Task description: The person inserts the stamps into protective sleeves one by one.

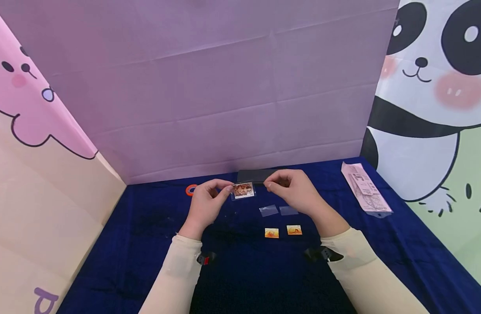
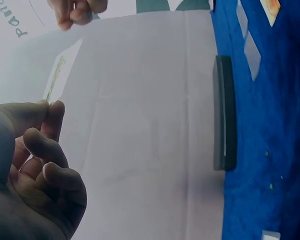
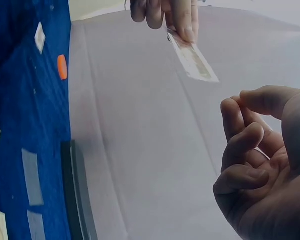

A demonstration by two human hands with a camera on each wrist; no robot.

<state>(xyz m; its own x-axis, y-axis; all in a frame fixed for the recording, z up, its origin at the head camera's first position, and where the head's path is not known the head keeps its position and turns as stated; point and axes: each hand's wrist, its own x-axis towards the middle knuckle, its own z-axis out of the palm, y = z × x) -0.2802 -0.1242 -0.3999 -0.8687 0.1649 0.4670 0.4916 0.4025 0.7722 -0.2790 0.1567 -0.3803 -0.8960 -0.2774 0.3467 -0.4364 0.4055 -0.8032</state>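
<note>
My left hand pinches a stamp in a clear sleeve by its left edge, between thumb and index finger. In the left wrist view the sleeved stamp sticks up past the fingertips. To its right, apart from it, is my right hand. The right wrist view shows that hand with curled fingers, its thumb tip against the index finger and nothing visible between them. Nearer me on the cloth lie two clear sleeves and two yellow-orange stamps.
Behind the hands, a dark flat case lies near the back wall. An orange ring is by the left hand. A pink printed packet lies on the right of the blue cloth. Fabric walls enclose the back and sides.
</note>
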